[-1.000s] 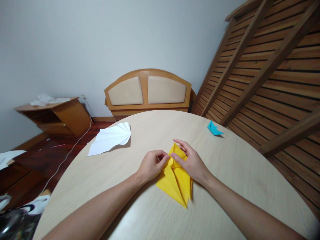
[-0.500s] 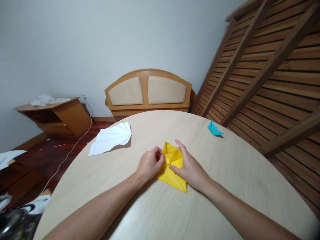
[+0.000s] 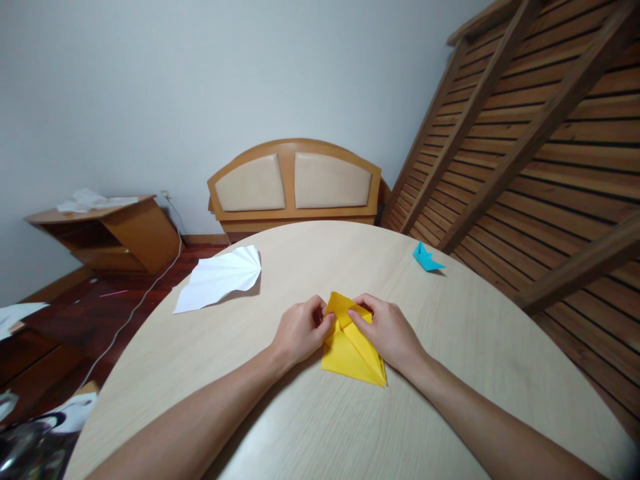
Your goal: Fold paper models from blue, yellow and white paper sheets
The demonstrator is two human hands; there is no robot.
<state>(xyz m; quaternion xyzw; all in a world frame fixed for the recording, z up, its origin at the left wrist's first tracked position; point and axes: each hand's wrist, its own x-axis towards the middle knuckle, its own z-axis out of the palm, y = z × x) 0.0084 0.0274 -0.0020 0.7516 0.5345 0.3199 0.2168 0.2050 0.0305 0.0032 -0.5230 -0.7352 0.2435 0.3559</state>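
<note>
A folded sheet of yellow paper (image 3: 350, 357) is held between my two hands, just above or on the round table (image 3: 320, 257); I cannot tell whether it touches. My left hand (image 3: 303, 328) pinches its left edge between thumb and curled fingers. On the opposite side, my right hand (image 3: 390, 330) grips the upper right edge, its thumb lying on the front and its fingers behind. Creases run across the paper to a point near its middle, and one corner points away from me. The fingertips behind the paper are hidden.
White pleated paper (image 3: 220, 277) lies on the table at the left. A small blue folded paper boat (image 3: 427, 259) stands at the far right. Beyond the table are a wooden headboard (image 3: 290, 180) and slatted wooden panel (image 3: 565, 153). A cable (image 3: 135, 310) crosses the floor.
My right hand has changed its grip, its fingers drawing in and its thumb moving up the paper. The yellow paper has turned slightly, its lower corner shifting right. My left hand keeps its pinch.
</note>
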